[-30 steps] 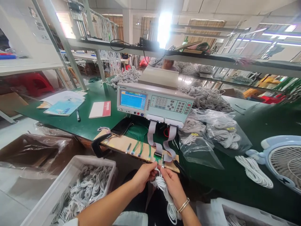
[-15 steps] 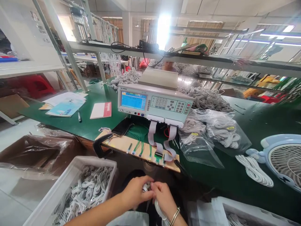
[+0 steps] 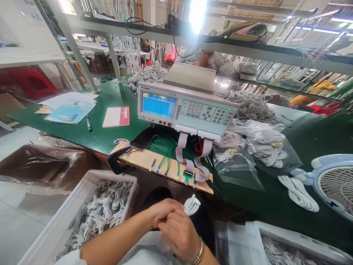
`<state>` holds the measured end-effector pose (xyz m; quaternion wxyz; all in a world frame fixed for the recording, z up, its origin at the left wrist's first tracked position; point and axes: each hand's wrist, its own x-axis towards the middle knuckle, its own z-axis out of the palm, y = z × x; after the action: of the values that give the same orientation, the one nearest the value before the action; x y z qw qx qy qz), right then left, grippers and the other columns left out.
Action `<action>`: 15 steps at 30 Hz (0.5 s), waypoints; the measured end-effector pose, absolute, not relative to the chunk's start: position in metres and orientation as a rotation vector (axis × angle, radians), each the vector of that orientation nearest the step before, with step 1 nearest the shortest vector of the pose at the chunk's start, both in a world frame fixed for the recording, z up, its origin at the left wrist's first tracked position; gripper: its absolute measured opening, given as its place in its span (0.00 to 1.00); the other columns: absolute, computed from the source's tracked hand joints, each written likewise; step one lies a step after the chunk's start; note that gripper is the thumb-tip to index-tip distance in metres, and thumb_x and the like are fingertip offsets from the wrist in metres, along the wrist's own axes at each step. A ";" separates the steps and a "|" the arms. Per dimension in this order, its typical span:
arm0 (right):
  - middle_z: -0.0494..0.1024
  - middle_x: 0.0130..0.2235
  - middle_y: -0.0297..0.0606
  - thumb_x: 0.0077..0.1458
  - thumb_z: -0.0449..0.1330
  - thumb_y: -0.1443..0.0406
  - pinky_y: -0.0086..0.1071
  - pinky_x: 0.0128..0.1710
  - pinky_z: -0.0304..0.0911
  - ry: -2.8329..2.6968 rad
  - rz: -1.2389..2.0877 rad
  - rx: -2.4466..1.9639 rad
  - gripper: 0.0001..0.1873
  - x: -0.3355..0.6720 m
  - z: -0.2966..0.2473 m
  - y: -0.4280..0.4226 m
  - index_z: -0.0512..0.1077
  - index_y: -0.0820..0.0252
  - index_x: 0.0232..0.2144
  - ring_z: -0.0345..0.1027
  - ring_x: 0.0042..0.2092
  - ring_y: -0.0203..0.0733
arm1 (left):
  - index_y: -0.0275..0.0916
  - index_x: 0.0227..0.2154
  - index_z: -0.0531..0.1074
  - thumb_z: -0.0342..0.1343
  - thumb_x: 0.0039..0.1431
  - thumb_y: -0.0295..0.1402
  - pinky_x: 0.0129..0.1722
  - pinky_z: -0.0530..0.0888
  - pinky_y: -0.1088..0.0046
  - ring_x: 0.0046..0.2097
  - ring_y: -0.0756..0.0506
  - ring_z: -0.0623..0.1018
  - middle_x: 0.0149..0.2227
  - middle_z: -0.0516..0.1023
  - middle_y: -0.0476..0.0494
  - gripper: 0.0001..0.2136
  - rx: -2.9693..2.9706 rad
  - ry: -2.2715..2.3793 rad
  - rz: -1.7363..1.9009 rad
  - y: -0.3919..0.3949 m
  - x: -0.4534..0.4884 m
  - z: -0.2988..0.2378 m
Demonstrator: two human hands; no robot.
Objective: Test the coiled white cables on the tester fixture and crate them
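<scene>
A coiled white cable [image 3: 192, 205] sticks out beyond my two hands, which are drawn close together over my lap. My left hand [image 3: 164, 210] is closed on the coil from the left, its fingers partly covered. In front of it, my right hand [image 3: 180, 233] is curled shut against the same bundle, slightly blurred, with a metal bangle at the wrist. The part of the coil inside the hands is hidden. Just beyond them lies a wooden board [image 3: 143, 160] with small connectors and green wires.
A tester [image 3: 187, 110] with a lit screen stands on the green table [image 3: 116, 88]. Plastic bins of cable coils stand at left [image 3: 91, 175] and right [image 3: 256, 235]. Bagged cables [image 3: 264, 152], a loose coil [image 3: 299, 193] and a fan [image 3: 335, 184] are to the right.
The coil has swung up and now points away to the right from my hands. My right hand has come across in front of the left. The view has tilted down.
</scene>
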<state>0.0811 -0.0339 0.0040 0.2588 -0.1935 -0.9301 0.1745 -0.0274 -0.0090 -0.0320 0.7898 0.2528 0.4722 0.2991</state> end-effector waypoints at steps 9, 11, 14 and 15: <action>0.72 0.28 0.36 0.45 0.58 0.59 0.31 0.28 0.62 -1.471 0.999 -1.519 0.18 0.138 -0.006 -0.015 0.64 0.61 0.39 0.65 0.27 0.39 | 0.37 0.27 0.61 0.56 0.36 0.27 0.27 0.63 0.76 0.26 0.51 0.68 0.22 0.68 0.52 0.12 0.721 1.043 0.920 -0.018 -0.004 -0.028; 0.73 0.30 0.38 0.43 0.59 0.58 0.31 0.29 0.62 -1.470 1.034 -1.496 0.18 0.137 -0.008 -0.017 0.67 0.61 0.37 0.65 0.28 0.41 | 0.38 0.32 0.61 0.57 0.35 0.24 0.29 0.62 0.77 0.28 0.52 0.68 0.25 0.69 0.51 0.17 0.745 1.020 0.958 -0.022 0.000 -0.026; 0.74 0.32 0.41 0.43 0.59 0.58 0.32 0.30 0.63 -1.320 1.144 -1.401 0.19 0.135 -0.010 -0.021 0.68 0.62 0.37 0.67 0.31 0.43 | 0.38 0.37 0.62 0.58 0.32 0.22 0.30 0.62 0.78 0.31 0.51 0.68 0.30 0.70 0.49 0.23 0.654 0.900 0.914 -0.027 -0.001 -0.015; 0.74 0.32 0.41 0.43 0.59 0.58 0.32 0.30 0.63 -1.254 1.194 -1.371 0.19 0.136 -0.010 -0.021 0.68 0.63 0.38 0.67 0.31 0.43 | 0.38 0.37 0.63 0.59 0.32 0.22 0.29 0.62 0.78 0.32 0.51 0.68 0.31 0.70 0.48 0.24 0.615 0.835 0.882 -0.028 -0.002 -0.009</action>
<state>0.1358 -0.0213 -0.0102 0.4499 -0.5543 -0.5072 0.4828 -0.0023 -0.0279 -0.0094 0.7771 0.2841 0.3861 0.4078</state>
